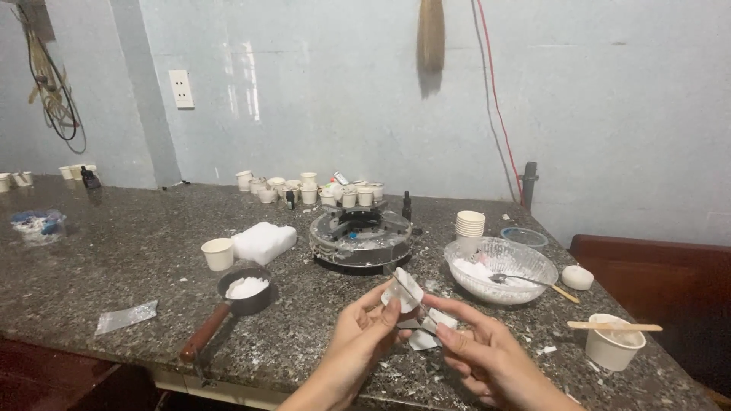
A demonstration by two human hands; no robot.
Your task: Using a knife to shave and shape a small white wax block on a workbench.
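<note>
A pale blue painted wall stands behind a speckled dark stone counter (137, 251), with a white socket (181, 88) on the wall and a red wire (499, 114) running down it. At the counter's near edge my left hand (358, 342) pinches a small white cup (401, 289) between thumb and fingertips, tilted on its side. My right hand (487, 358) is closed narrowly on a thin stick (417, 304) whose tip reaches to the cup; I cannot tell what the stick is made of. My wrists are cut off by the bottom of the view. Under my hands lie white scraps (426, 335), partly hidden by my fingers.

Just right of the cup stands a clear glass bowl (533, 262) with a patterned wall, holding white powder and a metal spoon (525, 280). Near the right edge a white paper cup (613, 342) carries a flat wooden stick (613, 326) across its rim. Toward the left, a small dark pan (244, 293) with a reddish wooden handle holds white flakes. Behind it sit another paper cup (218, 253) and a white waxy block (263, 242). A round grey machine (360, 236) sits mid-counter, its workings hard to make out. A cluster of little cups (304, 189) lines the back edge.
</note>
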